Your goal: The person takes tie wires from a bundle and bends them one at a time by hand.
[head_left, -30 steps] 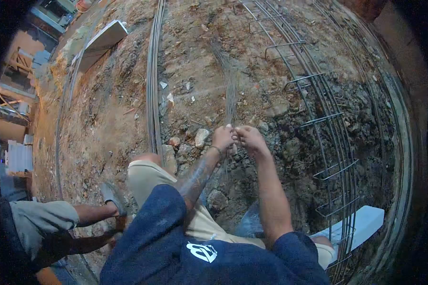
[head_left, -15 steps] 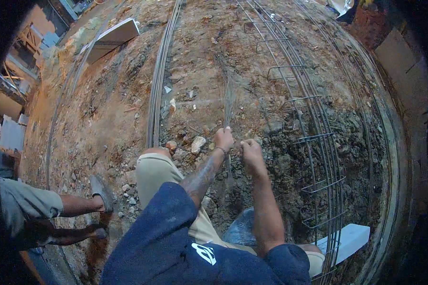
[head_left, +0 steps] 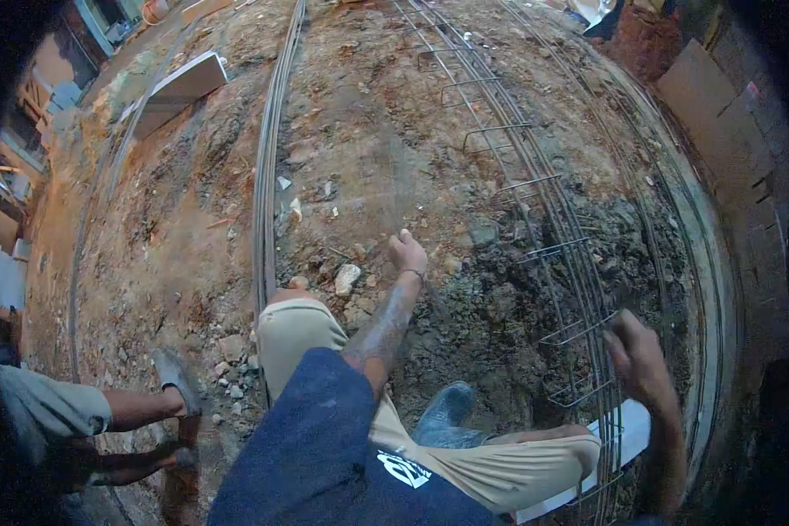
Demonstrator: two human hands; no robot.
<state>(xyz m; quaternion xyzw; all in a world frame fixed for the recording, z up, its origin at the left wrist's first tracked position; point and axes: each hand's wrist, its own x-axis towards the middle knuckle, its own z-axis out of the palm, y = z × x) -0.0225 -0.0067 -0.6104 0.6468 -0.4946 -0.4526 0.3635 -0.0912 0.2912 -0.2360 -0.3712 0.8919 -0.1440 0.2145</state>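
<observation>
My left hand (head_left: 407, 252) is a closed fist in front of my bent knee, above the dirt. A bundle of thin tie wire (head_left: 398, 180) reaches forward from it, faint and blurred. My right hand (head_left: 637, 355) is at the right, beside the long rebar cage (head_left: 559, 215). Its fingers are curled close to the end of a bent stirrup (head_left: 579, 328). Whether they touch the steel or pinch a wire is too blurred to make out.
Long straight bars (head_left: 267, 167) lie left of my knee. A white block (head_left: 636, 430) is under the cage's near end, and a white-edged panel (head_left: 180, 92) lies far left. Another person's leg and shoe (head_left: 175, 381) are at the left. Stones (head_left: 347, 280) dot the rough ground.
My right hand has moved away from my left hand, out to the right beside the rebar cage. My left hand stays closed in front of me. The view has shifted slightly.
</observation>
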